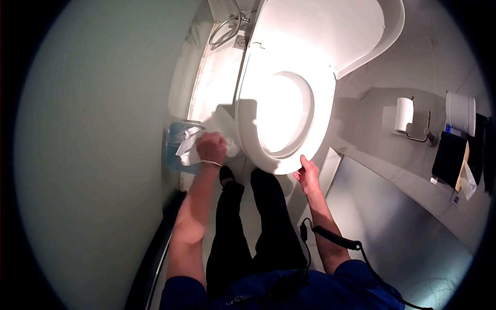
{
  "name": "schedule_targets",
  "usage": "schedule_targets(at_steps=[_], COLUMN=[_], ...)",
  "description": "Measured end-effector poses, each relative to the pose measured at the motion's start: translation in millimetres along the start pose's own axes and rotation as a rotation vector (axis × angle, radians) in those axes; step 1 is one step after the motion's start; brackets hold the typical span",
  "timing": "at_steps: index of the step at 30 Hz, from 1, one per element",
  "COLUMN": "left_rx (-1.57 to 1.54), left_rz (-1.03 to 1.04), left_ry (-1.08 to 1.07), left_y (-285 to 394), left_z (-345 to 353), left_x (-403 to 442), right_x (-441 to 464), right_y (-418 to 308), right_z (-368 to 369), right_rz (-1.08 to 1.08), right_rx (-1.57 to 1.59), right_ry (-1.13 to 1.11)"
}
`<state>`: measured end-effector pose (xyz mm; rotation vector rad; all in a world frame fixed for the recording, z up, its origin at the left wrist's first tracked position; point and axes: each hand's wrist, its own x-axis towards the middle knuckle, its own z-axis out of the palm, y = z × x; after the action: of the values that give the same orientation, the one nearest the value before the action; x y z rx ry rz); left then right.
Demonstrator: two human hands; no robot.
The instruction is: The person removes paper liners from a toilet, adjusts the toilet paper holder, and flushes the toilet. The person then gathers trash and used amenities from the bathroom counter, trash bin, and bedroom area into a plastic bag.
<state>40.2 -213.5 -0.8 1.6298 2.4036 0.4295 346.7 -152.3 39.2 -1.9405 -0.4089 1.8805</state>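
A white toilet seat (321,124) is down on the toilet, and its lid (315,26) stands raised behind it. My right hand (308,174) is at the seat's front right edge, with the thumb on top and the fingers curled at the rim. Left of the toilet, my left hand (211,148) is closed around a white cloth or paper (188,147), whose ends show on both sides of the fist. The hand is over or beside a blue bin (175,150); the exact gap cannot be made out.
A toilet paper roll (404,114) hangs on the right wall, beside a metal holder. Farther right are a white ribbed roll (461,112) and a black box (448,157) with tissue. A shower hose (223,36) and floor drain (241,42) lie behind left. A black coiled cable (336,237) crosses my right arm.
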Motion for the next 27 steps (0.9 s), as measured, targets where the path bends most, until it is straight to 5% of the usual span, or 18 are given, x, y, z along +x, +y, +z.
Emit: schedule_targets(at_steps=[5, 9, 13, 14, 17, 19, 22, 27], left_rx=[-0.176, 0.046, 0.431, 0.432, 0.437, 0.423, 0.354, 0.218], left_rz=[0.017, -0.218, -0.571, -0.668, -0.774, -0.778, -0.707, -0.654], left_ry=[0.117, 0.168, -0.387, -0.571, -0.701, -0.697, -0.564, -0.304], left_y=[-27, -83, -138, -158, -172, -163, -179, -180], left_z=[-29, -57, -85, -78, -76, -83, -72, -17], left_x=[0, -33, -80, -94, -128, -129, -125, -70], right_x=[1, -25, -84, -105, -105, -82, -34, 17], right_y=[0, -26, -97, -124, -211, -277, -369, -436], right_z=[-3, -8, -19, -5, -4, 7, 23, 64], right_rz=[0.01, 0.01, -0.256, -0.311, -0.515, -0.514, -0.667, -0.749], right_rx=[0.005, 0.121, 0.309, 0.44, 0.323, 0.333, -0.124, -0.22], right_ry=[-0.029, -0.137, -0.408, -0.322, -0.61, -0.659, -0.603, -0.259])
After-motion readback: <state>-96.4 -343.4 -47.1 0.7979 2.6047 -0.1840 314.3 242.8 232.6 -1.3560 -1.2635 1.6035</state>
